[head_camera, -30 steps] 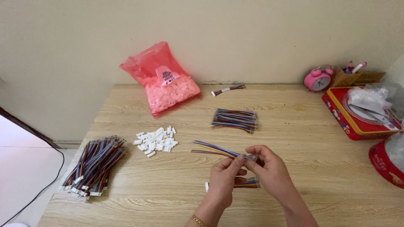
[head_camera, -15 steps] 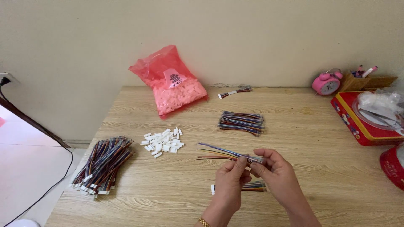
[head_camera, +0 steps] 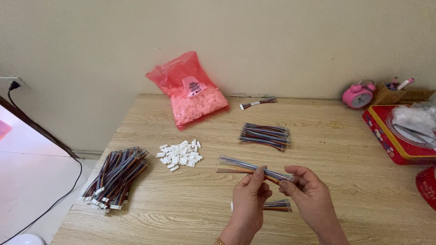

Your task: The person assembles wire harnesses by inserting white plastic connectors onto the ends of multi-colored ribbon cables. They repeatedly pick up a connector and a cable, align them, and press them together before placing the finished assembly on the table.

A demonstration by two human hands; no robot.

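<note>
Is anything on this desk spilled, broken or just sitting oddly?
Nothing looks damaged. The white connectors lie in a loose scatter outside the pink bag, and the big wire pile overhangs the table's left edge. Both hands, left and right, hold one wire bundle.

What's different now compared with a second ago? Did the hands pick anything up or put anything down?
Very little. Both hands, left hand and right hand, still pinch the same bundle of coloured wires, nothing taken up or let go. The camera's view has drifted left, showing more floor. The white connectors, pink bag and finished wire pile lie as before.
</note>
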